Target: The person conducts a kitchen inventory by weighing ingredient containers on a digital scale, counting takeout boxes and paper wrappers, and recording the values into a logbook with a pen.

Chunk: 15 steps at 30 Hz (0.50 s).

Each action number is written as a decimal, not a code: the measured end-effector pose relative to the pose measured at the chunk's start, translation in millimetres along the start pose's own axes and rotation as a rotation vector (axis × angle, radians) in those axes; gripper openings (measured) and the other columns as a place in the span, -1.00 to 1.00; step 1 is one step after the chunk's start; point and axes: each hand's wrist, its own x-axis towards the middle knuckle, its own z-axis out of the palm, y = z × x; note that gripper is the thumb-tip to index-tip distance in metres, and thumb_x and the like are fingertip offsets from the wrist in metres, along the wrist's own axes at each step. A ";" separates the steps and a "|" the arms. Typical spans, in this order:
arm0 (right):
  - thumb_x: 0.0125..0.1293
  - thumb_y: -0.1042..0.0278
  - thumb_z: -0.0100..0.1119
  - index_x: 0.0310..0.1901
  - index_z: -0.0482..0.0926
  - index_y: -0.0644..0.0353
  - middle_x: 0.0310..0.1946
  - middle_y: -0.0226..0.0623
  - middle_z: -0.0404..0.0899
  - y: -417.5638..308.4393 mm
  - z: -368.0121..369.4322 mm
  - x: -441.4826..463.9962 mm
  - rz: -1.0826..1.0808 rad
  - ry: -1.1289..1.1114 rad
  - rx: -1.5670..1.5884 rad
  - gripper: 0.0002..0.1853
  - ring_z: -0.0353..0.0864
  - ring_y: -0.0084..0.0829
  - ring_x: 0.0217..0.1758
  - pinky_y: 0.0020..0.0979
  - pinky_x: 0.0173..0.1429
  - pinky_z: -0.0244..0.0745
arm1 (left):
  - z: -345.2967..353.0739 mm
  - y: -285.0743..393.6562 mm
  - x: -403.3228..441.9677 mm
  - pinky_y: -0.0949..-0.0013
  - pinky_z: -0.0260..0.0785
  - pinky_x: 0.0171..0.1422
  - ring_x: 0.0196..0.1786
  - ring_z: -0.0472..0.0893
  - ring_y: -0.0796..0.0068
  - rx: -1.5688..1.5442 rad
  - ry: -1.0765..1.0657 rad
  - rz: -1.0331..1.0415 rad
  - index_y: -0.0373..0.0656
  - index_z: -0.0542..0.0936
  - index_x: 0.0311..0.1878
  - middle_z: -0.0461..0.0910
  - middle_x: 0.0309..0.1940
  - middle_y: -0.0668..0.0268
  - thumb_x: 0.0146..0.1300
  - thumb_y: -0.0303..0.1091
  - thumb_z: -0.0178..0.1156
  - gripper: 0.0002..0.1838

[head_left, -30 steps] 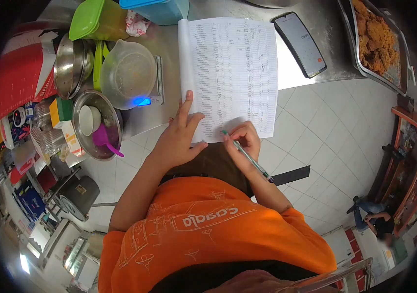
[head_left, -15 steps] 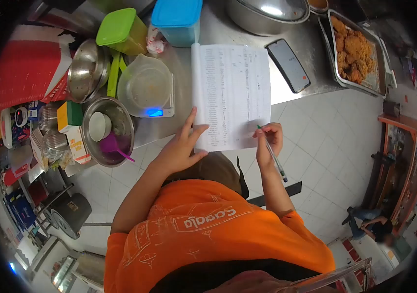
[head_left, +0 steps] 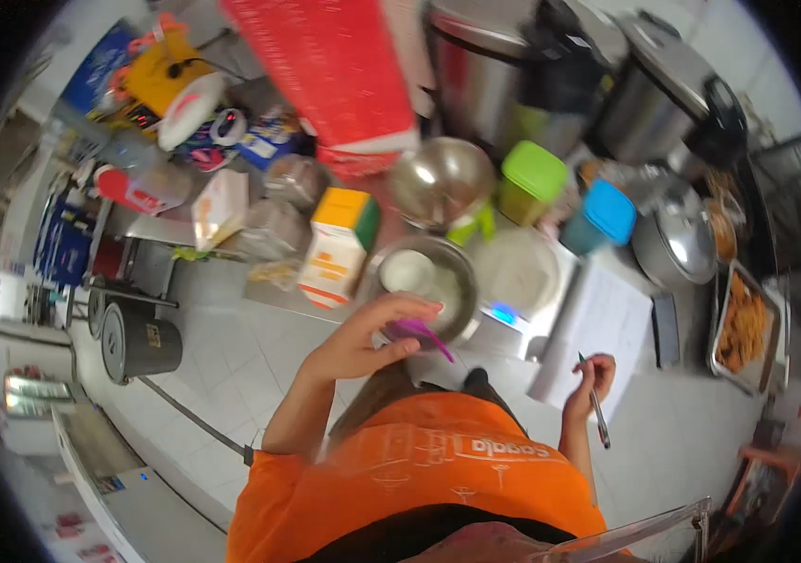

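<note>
My left hand [head_left: 368, 342] hovers at the near edge of a steel bowl [head_left: 461, 324], fingers stretched out and thumb apart. A purple scoop [head_left: 431, 338] shows between the thumb and fingers; I cannot tell whether they touch it. A white cup [head_left: 407, 272] sits inside the bowl. My right hand [head_left: 591, 387] is closed around a pen [head_left: 599, 418], by the near edge of the printed paper sheets [head_left: 597, 324]. Just left of the sheets stands a kitchen scale [head_left: 543, 314] with a lit blue display, and a translucent container [head_left: 516, 267] rests on it.
Behind the scale are a green-lidded container [head_left: 534, 169] and a blue-lidded container [head_left: 604, 218]. A phone [head_left: 666, 330] lies right of the sheets, near a tray of fried food [head_left: 746, 324]. Left of the bowl stands a yellow-and-white carton [head_left: 337, 249]. A grey bin [head_left: 141, 342] is on the floor.
The view has swung left. My left hand has left the paper and moved left to the bowl with the purple scoop. My right hand still holds the pen by the sheets.
</note>
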 end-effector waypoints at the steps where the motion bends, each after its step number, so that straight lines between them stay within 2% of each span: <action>1: 0.26 0.53 -0.02 -0.31 0.33 0.18 -0.38 -0.36 0.30 -5.0 14.6 -2.7 -0.038 -0.030 -0.025 -0.95 0.31 -0.56 -0.42 -0.54 -0.32 0.33 | -24.9 4.7 -9.3 0.32 0.27 0.25 0.18 0.45 0.36 0.015 0.103 0.067 -0.22 0.45 0.11 0.48 0.11 0.20 0.24 -0.44 0.18 -0.64; 3: 0.32 0.46 -0.03 -0.31 0.32 0.17 -0.39 -0.38 0.28 -12.3 44.6 -9.1 -0.095 -0.056 -0.073 -0.94 0.30 -0.58 -0.43 -0.55 -0.30 0.30 | -78.1 -6.2 -30.0 0.35 0.29 0.22 0.14 0.47 0.41 0.006 0.307 0.061 -0.22 0.46 0.09 0.50 0.06 0.22 0.26 -0.44 0.16 -0.67; 6: 0.31 0.42 0.00 -0.29 0.33 0.16 -0.39 -0.40 0.28 -31.3 93.2 -22.3 -0.114 -0.059 -0.094 -0.92 0.29 -0.60 -0.41 -0.56 -0.29 0.28 | -161.8 -33.1 -50.5 0.39 0.31 0.18 0.05 0.50 0.51 -0.023 0.631 -0.004 -0.20 0.48 0.03 0.53 -0.03 0.26 0.27 -0.46 0.13 -0.73; 8: 0.31 0.41 -0.01 -0.28 0.33 0.17 -0.39 -0.40 0.28 -32.7 124.5 -32.2 -0.148 -0.062 -0.110 -0.93 0.28 -0.59 -0.40 -0.56 -0.29 0.27 | -232.9 -72.6 -55.3 0.36 0.31 0.19 0.06 0.49 0.51 -0.090 0.784 -0.108 -0.18 0.43 0.08 0.51 -0.03 0.27 0.25 -0.41 0.17 -0.66; 12: 0.23 0.47 0.02 -0.33 0.34 0.24 -0.37 -0.34 0.29 -45.3 170.0 -58.9 -0.158 -0.125 -0.247 -0.92 0.34 -0.50 -0.34 -0.50 -0.24 0.28 | -351.5 -167.9 -35.4 0.16 0.26 0.25 0.13 0.45 0.30 -0.614 1.135 -0.378 -0.20 0.30 0.24 0.47 0.04 0.25 0.18 -0.15 0.24 -0.38; 13: 0.15 0.53 0.05 -0.35 0.36 0.26 -0.40 -0.30 0.31 -51.0 178.8 -68.1 -0.173 -0.123 -0.274 -0.92 0.36 -0.45 -0.31 -0.47 -0.22 0.29 | -374.0 -184.4 -24.5 0.10 0.24 0.27 0.15 0.43 0.24 -0.764 1.207 -0.483 -0.19 0.26 0.27 0.46 0.06 0.24 0.16 -0.08 0.25 -0.31; 14: 0.09 0.60 0.05 -0.36 0.36 0.27 -0.43 -0.27 0.32 -55.6 182.5 -74.3 -0.330 -0.145 -0.431 -0.91 0.37 -0.38 -0.32 -0.41 -0.21 0.29 | -392.3 -200.6 -13.4 0.04 0.22 0.29 0.17 0.42 0.18 -0.916 1.270 -0.595 -0.19 0.22 0.31 0.44 0.08 0.23 0.14 -0.02 0.25 -0.24; 15: 0.11 0.60 0.04 -0.37 0.37 0.27 -0.43 -0.25 0.33 -64.9 187.2 -82.0 -0.309 -0.136 -0.467 -0.93 0.36 -0.35 -0.32 -0.38 -0.20 0.28 | -407.5 -214.6 -1.7 -0.08 0.13 0.33 0.18 0.42 0.08 -0.994 1.339 -0.701 -0.17 0.26 0.31 0.48 0.06 0.13 0.12 0.05 0.24 -0.22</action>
